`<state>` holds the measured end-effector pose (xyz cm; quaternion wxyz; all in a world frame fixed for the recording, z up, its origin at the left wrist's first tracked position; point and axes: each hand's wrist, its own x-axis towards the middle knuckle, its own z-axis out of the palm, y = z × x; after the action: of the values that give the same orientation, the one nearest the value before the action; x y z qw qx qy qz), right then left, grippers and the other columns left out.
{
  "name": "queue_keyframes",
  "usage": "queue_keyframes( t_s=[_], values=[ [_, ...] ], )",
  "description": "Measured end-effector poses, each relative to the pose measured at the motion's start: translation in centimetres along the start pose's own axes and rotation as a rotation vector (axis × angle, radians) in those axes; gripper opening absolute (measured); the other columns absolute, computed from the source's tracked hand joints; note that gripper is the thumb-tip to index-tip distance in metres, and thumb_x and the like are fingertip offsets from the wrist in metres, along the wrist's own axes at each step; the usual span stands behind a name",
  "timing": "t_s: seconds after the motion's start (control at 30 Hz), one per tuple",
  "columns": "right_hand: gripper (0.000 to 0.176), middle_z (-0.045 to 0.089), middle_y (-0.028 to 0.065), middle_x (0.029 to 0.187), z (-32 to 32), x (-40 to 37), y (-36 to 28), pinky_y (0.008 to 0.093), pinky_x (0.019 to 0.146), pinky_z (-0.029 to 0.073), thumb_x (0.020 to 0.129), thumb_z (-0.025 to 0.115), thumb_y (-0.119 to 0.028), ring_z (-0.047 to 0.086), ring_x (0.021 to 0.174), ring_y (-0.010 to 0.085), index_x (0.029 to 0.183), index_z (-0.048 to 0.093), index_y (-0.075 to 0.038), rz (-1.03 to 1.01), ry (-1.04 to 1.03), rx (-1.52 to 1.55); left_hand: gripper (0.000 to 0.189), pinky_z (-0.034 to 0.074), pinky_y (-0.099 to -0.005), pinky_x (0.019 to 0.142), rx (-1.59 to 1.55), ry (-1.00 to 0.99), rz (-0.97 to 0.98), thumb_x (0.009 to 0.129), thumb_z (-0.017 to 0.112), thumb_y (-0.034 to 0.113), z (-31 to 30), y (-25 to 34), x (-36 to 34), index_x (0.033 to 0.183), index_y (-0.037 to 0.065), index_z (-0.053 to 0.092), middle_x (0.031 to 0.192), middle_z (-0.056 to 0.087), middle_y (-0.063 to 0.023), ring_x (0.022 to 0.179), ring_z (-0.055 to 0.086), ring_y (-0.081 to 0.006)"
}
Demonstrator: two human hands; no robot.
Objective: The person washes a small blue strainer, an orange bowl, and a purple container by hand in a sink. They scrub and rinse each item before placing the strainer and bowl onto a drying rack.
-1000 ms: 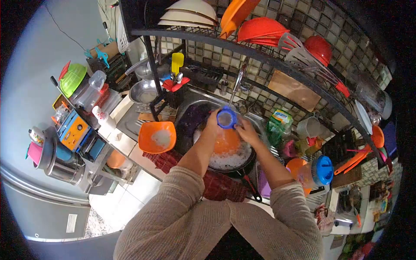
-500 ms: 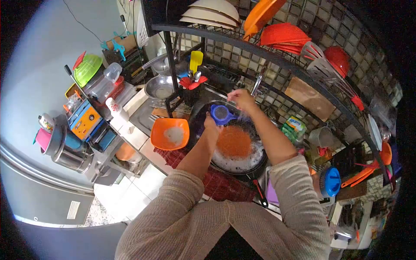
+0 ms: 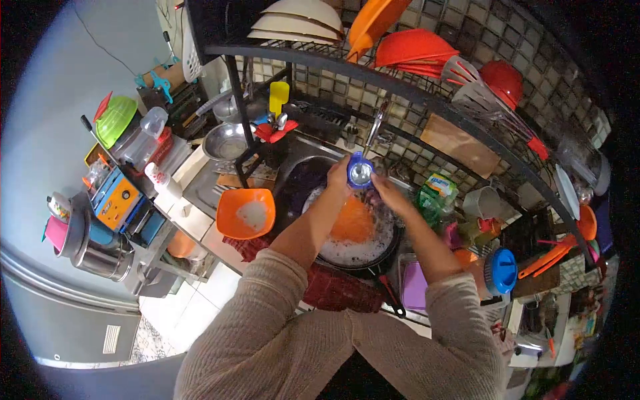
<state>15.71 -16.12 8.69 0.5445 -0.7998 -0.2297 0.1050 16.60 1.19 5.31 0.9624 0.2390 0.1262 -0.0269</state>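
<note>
My left hand (image 3: 339, 175) grips the left side of a small blue strainer (image 3: 361, 173) under the faucet (image 3: 377, 127). From the other side, my right hand (image 3: 391, 193) is closed on the strainer's right edge. Its pale, shiny middle faces up. Below both hands, a dark pan (image 3: 360, 269) in the sink holds white suds around something flat and orange (image 3: 353, 221). My forearms cover parts of the pan.
An orange bowl (image 3: 246, 213) with cloudy liquid stands left of the sink. A green soap bottle (image 3: 437, 194) is at the right. The dark rack (image 3: 393, 80) crosses above the sink. The pan's handle (image 3: 392, 297) points toward me over a red cloth (image 3: 340, 289).
The strainer has moved up and right, beneath the faucet. My right hand has come down from beside the faucet and taken hold of it. The camera view has shifted slightly.
</note>
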Motion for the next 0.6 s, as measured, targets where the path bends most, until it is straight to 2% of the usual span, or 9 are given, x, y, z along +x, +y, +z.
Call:
queue_keyframes(
  t_s=[0.13, 0.2, 0.27, 0.3, 0.33, 0.37, 0.47, 0.53, 0.6],
  values=[
    [0.043, 0.059, 0.0144, 0.091, -1.0, -4.6, -2.2, 0.0402, 0.078, 0.047, 0.085, 0.06, -0.039, 0.057, 0.083, 0.0287, 0.109, 0.055, -0.004, 0.334, -0.068, 0.217, 0.018, 0.055, -0.0399, 0.06, 0.01, 0.008, 0.011, 0.088, 0.058, 0.025, 1.4, -1.4, 1.8, 0.086, 0.007, 0.062, 0.078, 0.062, -0.0066, 0.068, 0.063, -0.0211],
    [0.038, 0.057, 0.019, 0.1, -0.4, -4.7, -0.1, 0.042, 0.086, 0.043, 0.081, 0.062, -0.023, 0.054, 0.095, 0.0354, 0.114, 0.053, -0.005, -0.385, 0.558, -0.581, 0.017, 0.054, -0.0365, 0.063, 0.074, 0.068, 0.025, 0.087, 0.058, 0.023, 1.8, -2.0, 2.3, 0.084, 0.007, 0.063, 0.075, 0.062, -0.0063, 0.067, 0.062, -0.0212],
    [0.036, 0.055, 0.0178, 0.105, 0.1, -4.7, -3.2, 0.0425, 0.086, 0.043, 0.078, 0.062, -0.015, 0.053, 0.097, 0.0355, 0.112, 0.055, -0.007, -0.371, 0.606, -0.518, 0.025, 0.054, -0.037, 0.065, 0.721, 0.07, 0.372, 0.088, 0.055, 0.03, 0.5, -2.6, 4.1, 0.094, 0.006, 0.06, 0.086, 0.065, -0.0076, 0.074, 0.064, -0.0231],
    [0.032, 0.055, 0.0177, 0.106, 0.5, -4.2, -4.1, 0.0428, 0.087, 0.042, 0.078, 0.063, -0.016, 0.053, 0.1, 0.0345, 0.109, 0.057, -0.008, -0.466, 0.527, -0.492, 0.027, 0.051, -0.0371, 0.067, 1.263, 0.207, 0.492, 0.084, 0.059, 0.033, 1.4, -1.8, 3.5, 0.085, 0.005, 0.063, 0.08, 0.066, -0.0066, 0.07, 0.063, -0.0232],
    [0.03, 0.056, 0.0177, 0.107, 0.9, -3.7, -5.1, 0.043, 0.087, 0.042, 0.078, 0.063, -0.017, 0.053, 0.102, 0.0335, 0.106, 0.06, -0.008, -0.561, 0.449, -0.464, 0.027, 0.051, -0.0371, 0.067, 1.272, 0.201, 0.488, 0.084, 0.059, 0.033, -0.2, -2.6, 5.4, 0.085, 0.005, 0.063, 0.08, 0.066, -0.0066, 0.07, 0.063, -0.0232],
    [0.03, 0.056, 0.0177, 0.107, 1.3, -3.0, -6.0, 0.043, 0.087, 0.042, 0.078, 0.063, -0.017, 0.053, 0.102, 0.0335, 0.106, 0.06, -0.008, -0.556, 0.458, -0.459, 0.028, 0.051, -0.0367, 0.069, 1.529, -0.095, 0.607, 0.078, 0.063, 0.034, -2.0, -3.3, 7.0, 0.087, 0.007, 0.065, 0.082, 0.066, -0.009, 0.073, 0.063, -0.0251],
    [0.026, 0.061, 0.0183, 0.1, 2.9, -1.5, -8.9, 0.0471, 0.088, 0.041, 0.083, 0.055, -0.025, 0.055, 0.095, 0.0382, 0.099, 0.065, -0.007, -0.574, 0.219, -0.533, 0.031, 0.05, -0.0377, 0.07, 1.802, -0.485, 0.648, 0.074, 0.066, 0.038, -1.7, -3.8, 6.2, 0.086, 0.009, 0.066, 0.081, 0.066, -0.0118, 0.074, 0.063, -0.0276],
    [0.039, 0.063, 0.0207, 0.1, 4.6, -0.7, -10.9, 0.0489, 0.086, 0.043, 0.087, 0.048, -0.039, 0.058, 0.093, 0.0395, 0.095, 0.067, -0.006, -0.164, -0.458, -0.671, 0.034, 0.049, -0.0406, 0.067, 1.853, -0.607, 0.519, 0.077, 0.063, 0.041, 1.4, -3.6, 2.9, 0.081, 0.007, 0.066, 0.077, 0.064, -0.0128, 0.072, 0.062, -0.0289],
    [0.043, 0.063, 0.021, 0.1, 6.8, -1.5, -14.1, 0.0486, 0.085, 0.043, 0.089, 0.044, -0.041, 0.059, 0.091, 0.0397, 0.097, 0.066, -0.004, -0.163, -0.644, -0.702, 0.036, 0.048, -0.042, 0.066, 1.879, -0.658, 0.456, 0.078, 0.062, 0.043, 1.9, -4.1, 1.7, 0.078, 0.007, 0.066, 0.074, 0.064, -0.0132, 0.07, 0.061, -0.0295]
  ],
)
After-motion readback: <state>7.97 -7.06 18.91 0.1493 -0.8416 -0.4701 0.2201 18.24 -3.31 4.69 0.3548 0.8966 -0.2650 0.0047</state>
